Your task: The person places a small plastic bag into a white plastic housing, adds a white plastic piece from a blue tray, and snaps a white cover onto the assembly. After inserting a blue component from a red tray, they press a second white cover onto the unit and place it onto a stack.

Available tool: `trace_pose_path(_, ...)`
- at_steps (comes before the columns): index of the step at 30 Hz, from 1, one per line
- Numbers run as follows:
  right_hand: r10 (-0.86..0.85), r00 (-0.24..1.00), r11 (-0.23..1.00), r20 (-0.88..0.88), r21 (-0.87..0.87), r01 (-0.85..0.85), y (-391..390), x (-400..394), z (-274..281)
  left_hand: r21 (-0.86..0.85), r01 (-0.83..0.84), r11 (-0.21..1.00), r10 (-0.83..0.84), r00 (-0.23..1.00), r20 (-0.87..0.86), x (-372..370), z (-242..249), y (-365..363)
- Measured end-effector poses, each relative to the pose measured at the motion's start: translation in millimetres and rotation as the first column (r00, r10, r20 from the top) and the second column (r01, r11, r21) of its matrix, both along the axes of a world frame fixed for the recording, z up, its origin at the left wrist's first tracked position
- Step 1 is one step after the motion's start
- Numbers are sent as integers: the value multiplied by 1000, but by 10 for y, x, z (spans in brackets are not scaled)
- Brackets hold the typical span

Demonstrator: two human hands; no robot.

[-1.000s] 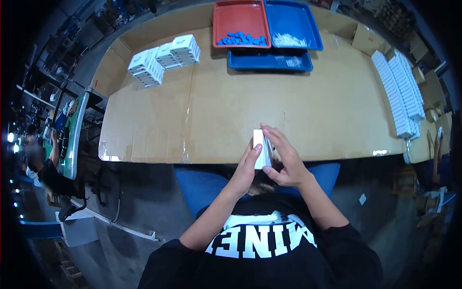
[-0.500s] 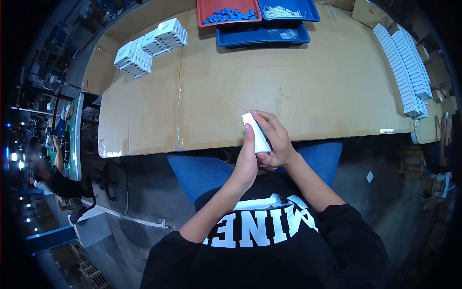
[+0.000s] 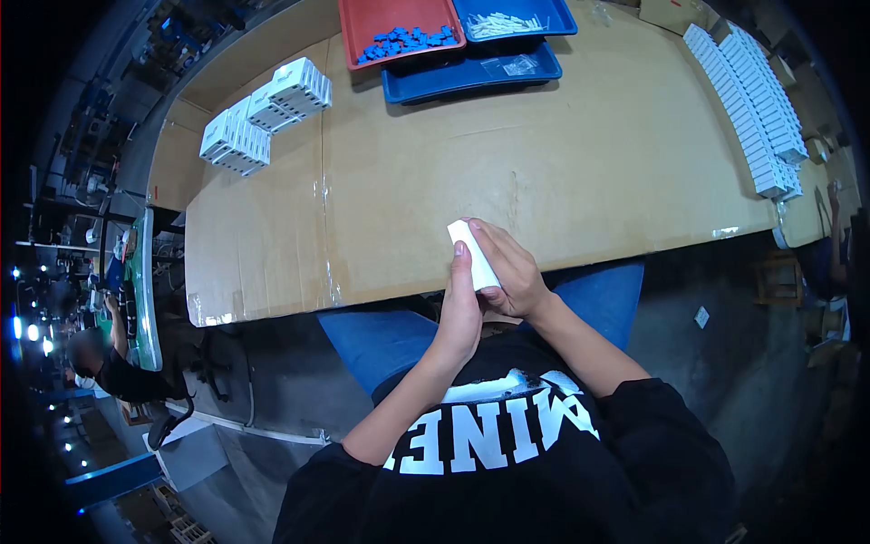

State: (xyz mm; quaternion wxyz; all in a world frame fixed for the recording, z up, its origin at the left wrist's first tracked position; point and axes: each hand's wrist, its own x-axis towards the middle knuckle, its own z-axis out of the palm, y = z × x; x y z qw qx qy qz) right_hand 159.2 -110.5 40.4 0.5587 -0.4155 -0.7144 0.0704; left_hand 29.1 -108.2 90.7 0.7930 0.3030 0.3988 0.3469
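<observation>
Between my two hands, just over the near edge of the cardboard-covered table (image 3: 399, 218), a white box-shaped piece (image 3: 471, 256) stands tilted. My left hand (image 3: 460, 304) grips its left side, with the thumb laid along the upper face. From the right, my right hand (image 3: 512, 270) wraps its fingers round the far end and side, its thumb near the lower end. The piece's underside and most of my left fingers are hidden.
A red tray (image 3: 349, 36) of blue parts, a blue tray (image 3: 566, 18) of white sticks and another blue tray (image 3: 435, 88) with clear bits stand at the back. White blocks (image 3: 267, 109) sit left; long rows (image 3: 748, 109) right. Far left, a person (image 3: 127, 363) sits.
The whole view has shifted and turned slightly, so the table and trays appear moved. Both hands keep hold of the white piece with nearly the same grip.
</observation>
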Motion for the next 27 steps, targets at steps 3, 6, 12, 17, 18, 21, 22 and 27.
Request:
trace_pose_path(3, 14, 1000, 1000, -5, -12, -14, 76, -20, -50, -5, 0, 1000, 0, 1000, -17, -29, -47, 68)
trace_pose_path(6, 24, 1000, 999, -14, -30, -24, 112, -61, -94, -42, -1, 999, -1, 999, -34, -65, -66, 104)
trace_pose_path(12, 53, 999, 997, -11, -62, -53, 156, -117, -169, -50, -47, 998, 46, 998, -37, -111, -183, 141)
trace_pose_path(17, 111, 991, 985, -74, -127, -120, 179, -161, -215, -94, -40, 995, 40, 999, 7, -188, -220, 155)
trace_pose_path(18, 136, 987, 972, -87, -179, -150, 196, -165, -174, -102, -47, 994, 51, 998, 41, -209, -228, 177)
trace_pose_path(21, 119, 966, 940, -230, -289, -184, 190, -271, 33, 82, -78, 994, 79, 997, -1, -227, -322, 296)
trace_pose_path(22, 54, 932, 915, -358, -356, -190, 161, -318, 83, 260, -75, 963, 99, 992, -81, -233, -348, 330)
trace_pose_path(27, 63, 947, 838, -316, -498, -222, 54, -374, 166, 466, -82, 881, 137, 987, -85, -341, -271, 399)
